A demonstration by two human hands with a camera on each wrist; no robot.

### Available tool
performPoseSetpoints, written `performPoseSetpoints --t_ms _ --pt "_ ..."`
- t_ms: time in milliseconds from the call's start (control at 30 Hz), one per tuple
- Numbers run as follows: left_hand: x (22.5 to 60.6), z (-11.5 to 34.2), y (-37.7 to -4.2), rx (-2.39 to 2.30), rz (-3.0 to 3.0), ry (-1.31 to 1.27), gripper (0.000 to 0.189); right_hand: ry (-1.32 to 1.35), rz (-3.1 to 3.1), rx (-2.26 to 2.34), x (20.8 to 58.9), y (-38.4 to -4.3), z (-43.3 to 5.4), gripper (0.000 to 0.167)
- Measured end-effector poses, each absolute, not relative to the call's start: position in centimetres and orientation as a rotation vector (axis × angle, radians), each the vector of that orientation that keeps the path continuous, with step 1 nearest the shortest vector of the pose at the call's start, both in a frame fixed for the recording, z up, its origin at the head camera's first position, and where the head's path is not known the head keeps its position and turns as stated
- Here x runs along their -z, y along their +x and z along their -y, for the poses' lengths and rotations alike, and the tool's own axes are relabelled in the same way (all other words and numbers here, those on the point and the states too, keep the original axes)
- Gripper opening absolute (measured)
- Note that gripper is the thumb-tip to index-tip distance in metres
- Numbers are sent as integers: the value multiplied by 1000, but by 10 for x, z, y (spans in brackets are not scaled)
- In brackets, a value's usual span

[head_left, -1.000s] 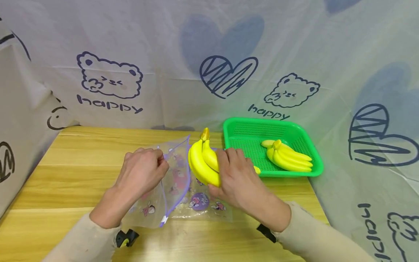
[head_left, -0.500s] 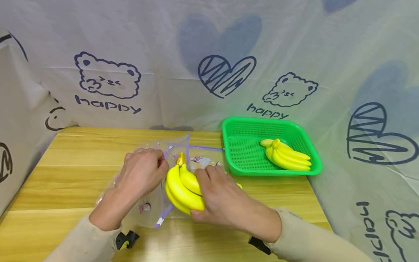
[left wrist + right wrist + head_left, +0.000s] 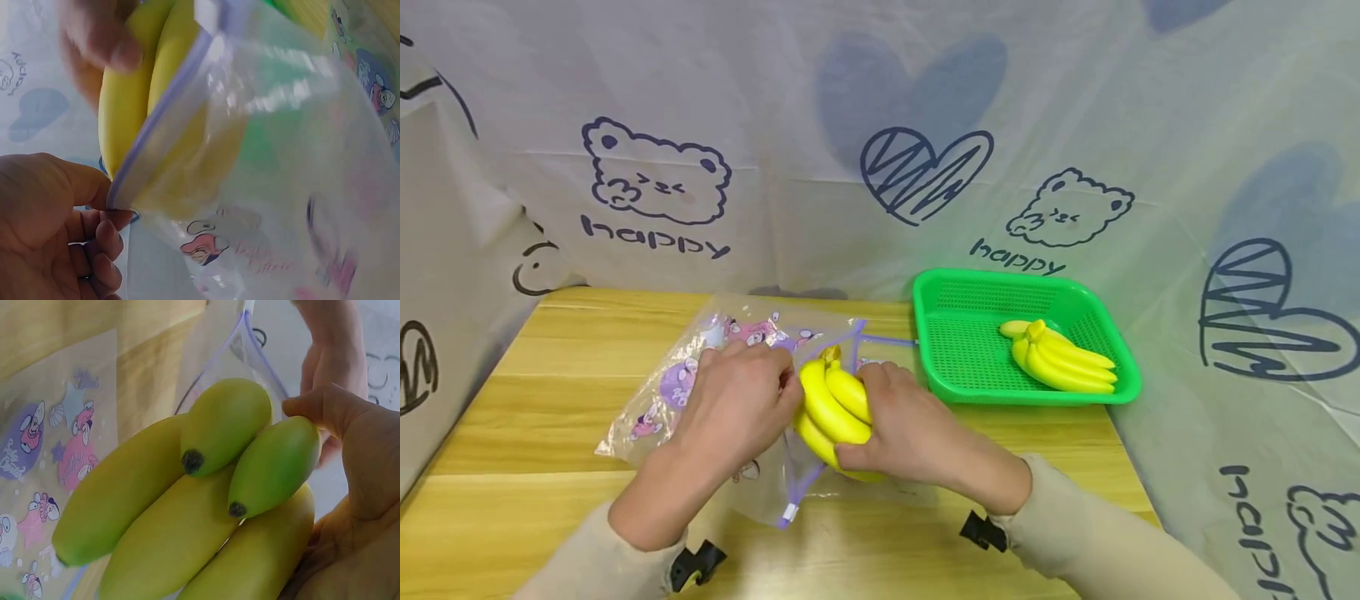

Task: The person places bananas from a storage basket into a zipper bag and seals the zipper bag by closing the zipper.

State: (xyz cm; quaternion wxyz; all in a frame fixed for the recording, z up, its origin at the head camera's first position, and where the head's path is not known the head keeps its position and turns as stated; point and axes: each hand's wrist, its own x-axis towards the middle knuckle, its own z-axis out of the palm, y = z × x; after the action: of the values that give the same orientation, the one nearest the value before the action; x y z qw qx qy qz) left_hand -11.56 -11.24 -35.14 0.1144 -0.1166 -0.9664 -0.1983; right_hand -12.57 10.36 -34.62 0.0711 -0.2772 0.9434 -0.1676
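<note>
My left hand pinches the purple-edged mouth of a clear slider zip bag printed with pink and purple cartoon figures. In the left wrist view, thumb and fingertips meet on the purple zip strip. My right hand grips a bunch of yellow bananas, stem end towards the bag. The stem end lies within the bag's mouth, and part of the bunch shows through the film. In the right wrist view, the greenish tips of the bananas face the camera. A white slider sits at the near corner of the mouth.
A green basket stands at the back right, with another bunch of bananas inside. A second printed zip bag lies flat on the wooden table, partly under the hands. A printed white cloth hangs behind.
My right hand has brought the bananas left and down, from beside the basket to the bag's mouth. The left hand keeps its pinch, and the bag's body now spreads out farther left.
</note>
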Motion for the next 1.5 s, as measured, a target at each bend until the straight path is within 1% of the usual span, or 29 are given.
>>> performPoseSetpoints --t_ms 67,167,300,467,600,733,900,967,1033,1100,1167,1300,1400,1500 --pt "352 110 -114 539 2823 -372 25 -758 -2818 556 345 -132 -103 75" --pt "354 107 -112 496 2801 -437 28 -681 -2791 628 343 -140 -101 70" --pt "356 102 -110 507 2764 -507 27 -581 -2745 708 344 -149 -98 60" --pt "358 94 -106 540 2742 -520 28 -521 -2729 726 346 -158 -95 47" --pt "359 89 -104 570 2714 -497 25 -502 -2773 671 351 -160 -92 46" --pt "361 87 -105 577 2669 -434 20 -555 -2855 578 357 -156 -88 48" --pt "363 87 -109 572 2639 -359 18 -800 -2869 456 361 -143 -85 43" --pt "364 86 -109 583 2663 -355 19 -857 -2854 453 362 -141 -84 42" --pt "364 84 -108 602 2701 -360 20 -836 -2845 494 363 -142 -82 40" --pt "364 83 -106 617 2724 -362 20 -756 -2841 571 367 -146 -82 37" --pt "364 82 -104 627 2730 -356 20 -634 -2820 674 370 -149 -82 38" --pt "361 80 -98 640 2730 -332 21 -414 -2757 857 376 -151 -85 51" --pt "359 79 -95 660 2729 -320 22 -333 -2718 972 379 -151 -84 59" --pt "358 79 -93 695 2723 -319 22 -292 -2702 1062 381 -152 -80 61"
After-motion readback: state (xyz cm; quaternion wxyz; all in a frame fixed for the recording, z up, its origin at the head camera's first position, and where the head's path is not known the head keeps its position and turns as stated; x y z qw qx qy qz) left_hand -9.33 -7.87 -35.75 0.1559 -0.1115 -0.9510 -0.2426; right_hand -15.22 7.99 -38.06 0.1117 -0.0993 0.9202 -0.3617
